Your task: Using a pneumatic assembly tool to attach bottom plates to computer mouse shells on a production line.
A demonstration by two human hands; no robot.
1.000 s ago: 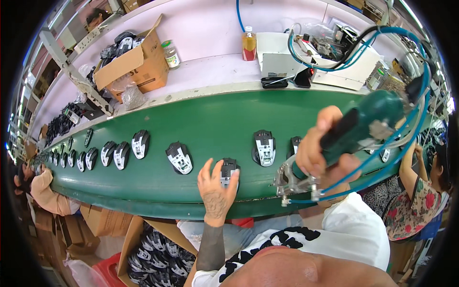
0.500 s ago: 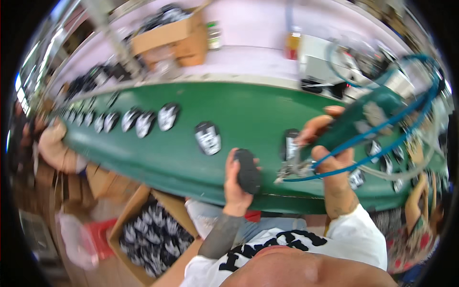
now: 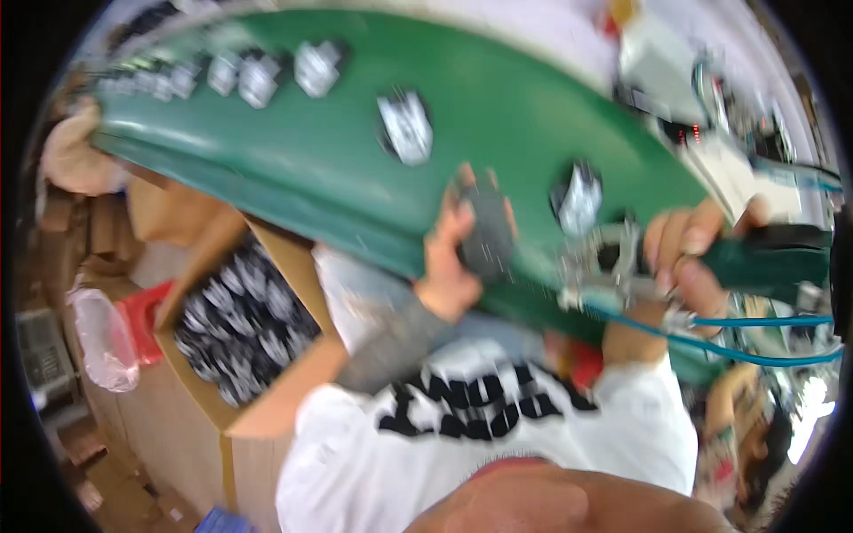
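The picture is blurred and tilted. My left hand [image 3: 453, 253] holds a small black mouse-shaped part [image 3: 486, 233] over the near edge of the green conveyor belt [image 3: 498, 107]. My right hand [image 3: 689, 262] grips a green powered screwdriver [image 3: 764, 262] with blue hoses; its metal tip [image 3: 591, 271] sits just right of the part. More black-and-white parts lie on the belt, one [image 3: 404, 124] in the middle and one [image 3: 577, 195] close to my left hand.
A cardboard box [image 3: 235, 324] full of black-and-white parts stands below the belt at my left. Beside it are a clear plastic bag [image 3: 98, 338] and a red bin [image 3: 147, 311]. Another person's arm [image 3: 71, 155] rests at the belt's left end.
My head has turned down and left, so the belt now slants. My left hand has lifted the black part off the belt toward me; the screwdriver tip has come closer to it.
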